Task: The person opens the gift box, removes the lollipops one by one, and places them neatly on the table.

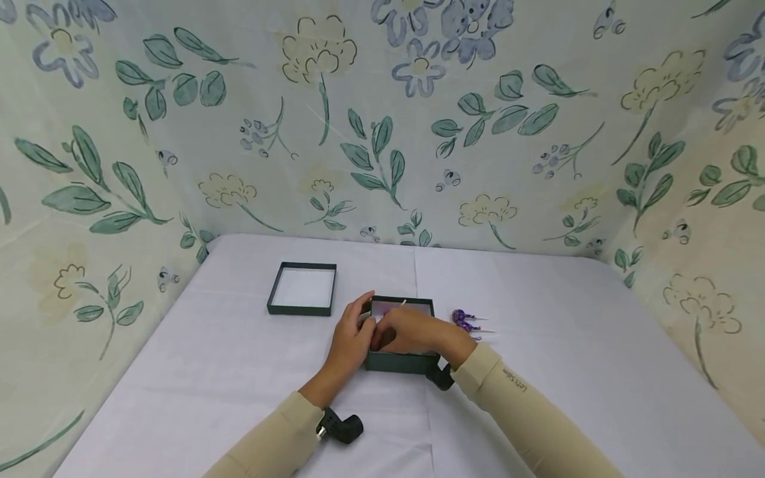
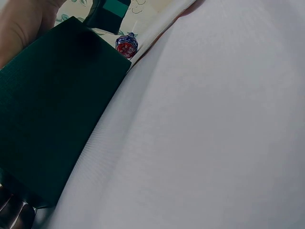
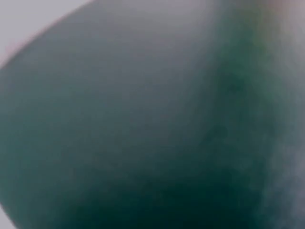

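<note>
A dark green box [image 1: 402, 362] stands without a lid, and its front wall [image 2: 62, 109] fills the left of the left wrist view. My left hand [image 1: 349, 335] grips the box's left side, thumb by the rim. My right hand [image 1: 409, 330] reaches down inside with bent fingers; its fingertips are hidden, so what they hold cannot be told. A thin white stick [image 1: 403, 303] and a bit of purple show behind that hand. Several purple-wrapped lollipops [image 1: 461, 318] lie right of the box; one lollipop [image 2: 126, 45] shows red and blue. The right wrist view is a green-grey blur.
A dark green box lid [image 1: 300, 311], white inside, lies upturned at the back left of the table. White cloth [image 1: 556, 372] covers the table. Flowered fabric [image 1: 382, 133] hangs behind and at both sides. Each wrist bears a small black camera [image 1: 346, 428].
</note>
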`<act>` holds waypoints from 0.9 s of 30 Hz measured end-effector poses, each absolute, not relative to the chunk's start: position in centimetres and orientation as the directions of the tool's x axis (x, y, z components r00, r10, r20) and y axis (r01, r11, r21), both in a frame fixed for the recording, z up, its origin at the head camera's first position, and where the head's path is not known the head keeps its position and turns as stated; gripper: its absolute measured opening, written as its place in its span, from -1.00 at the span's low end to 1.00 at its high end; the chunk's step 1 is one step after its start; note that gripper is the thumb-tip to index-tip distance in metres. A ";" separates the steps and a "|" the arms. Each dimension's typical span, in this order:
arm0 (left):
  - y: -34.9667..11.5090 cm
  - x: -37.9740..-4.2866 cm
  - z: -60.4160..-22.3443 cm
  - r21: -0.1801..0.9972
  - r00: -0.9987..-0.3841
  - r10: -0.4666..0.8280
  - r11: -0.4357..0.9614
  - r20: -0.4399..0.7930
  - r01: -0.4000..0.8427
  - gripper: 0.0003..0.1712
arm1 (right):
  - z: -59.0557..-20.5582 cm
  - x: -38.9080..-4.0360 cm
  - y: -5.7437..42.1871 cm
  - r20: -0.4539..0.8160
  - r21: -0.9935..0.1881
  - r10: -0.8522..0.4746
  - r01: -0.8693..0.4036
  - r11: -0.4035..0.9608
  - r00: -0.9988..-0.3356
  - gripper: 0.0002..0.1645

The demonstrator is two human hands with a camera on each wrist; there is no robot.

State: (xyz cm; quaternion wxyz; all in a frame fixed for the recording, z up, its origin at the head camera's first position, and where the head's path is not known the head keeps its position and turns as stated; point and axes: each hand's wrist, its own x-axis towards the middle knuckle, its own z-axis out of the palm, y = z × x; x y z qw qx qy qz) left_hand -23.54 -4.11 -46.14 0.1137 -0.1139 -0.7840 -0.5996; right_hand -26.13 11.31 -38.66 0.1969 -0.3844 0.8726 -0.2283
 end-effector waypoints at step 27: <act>-4.2 -23.6 -46.2 0.894 -0.942 0.036 0.306 0.333 0.328 -0.43 | -36.9 -26.1 14.1 -0.110 -0.602 -0.728 -0.538 0.590 -0.676 -0.87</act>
